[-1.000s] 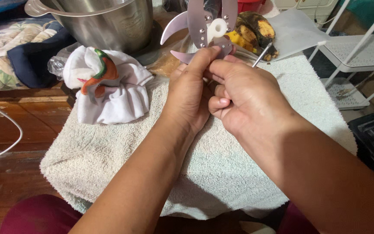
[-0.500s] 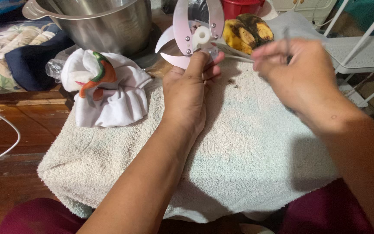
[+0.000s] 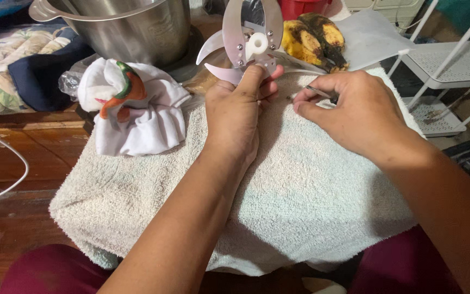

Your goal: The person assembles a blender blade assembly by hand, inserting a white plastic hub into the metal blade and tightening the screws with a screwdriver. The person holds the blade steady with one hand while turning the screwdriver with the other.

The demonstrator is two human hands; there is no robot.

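A: Since half a second ago the right hand (image 3: pixel 363 111) has come down from up near the bananas (image 3: pixel 314 39) and now rests low on the towel (image 3: pixel 311 218), just right of the left hand (image 3: pixel 239 111).

B: And the blade (image 3: pixel 248 41)?

A: Much where it was: upright at the far edge of the towel, in front of the steel pot (image 3: pixel 131 27). The left hand has its grip closed on the blade's lower part, thumb up against the white hub. It has shifted a little (hardly at all) toward the middle.

B: Is the right hand holding anything?

A: Its fingertips are pinched shut on a thin metal tool (image 3: pixel 319 91), which lies nearly flat over the towel and points toward the left hand. Before, that tool was held up in the air.

B: Do the hands touch?

A: No, they are near but apart. A second ago they were together at the blade.

B: What else is around?

A: A white cloth (image 3: pixel 137 117) with an orange and green patch lies on the towel's left part, unmoved. A white sheet (image 3: pixel 371 38) sits behind the right hand, and a white wire rack (image 3: pixel 455 62) stands to the right.
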